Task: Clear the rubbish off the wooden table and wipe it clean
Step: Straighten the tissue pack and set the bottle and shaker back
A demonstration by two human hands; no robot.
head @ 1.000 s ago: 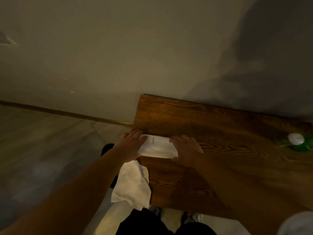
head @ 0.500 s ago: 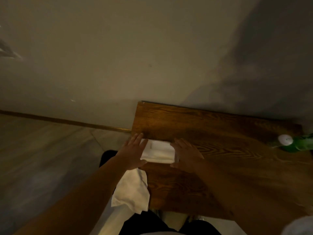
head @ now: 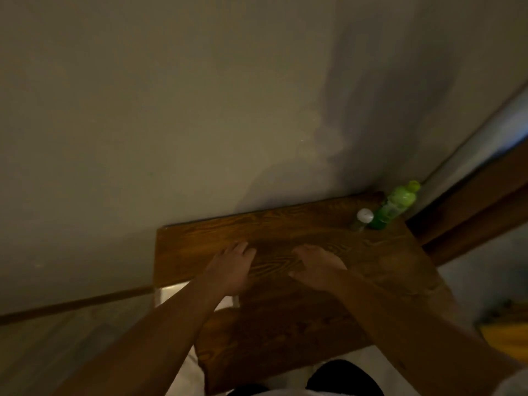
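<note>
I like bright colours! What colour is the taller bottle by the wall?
The bottle is bright green, best seen in the head view, standing at the table's far right corner.

Dim indoor room, likely domestic, though the frame cannot confirm it. A wooden table (head: 285,324) stands flush against a plain painted wall (head: 171,110). At the table's far right corner: a green bottle (head: 395,205) and a white-capped bottle (head: 363,220). Left of the table: skirting board (head: 77,302) along the floor.
</note>
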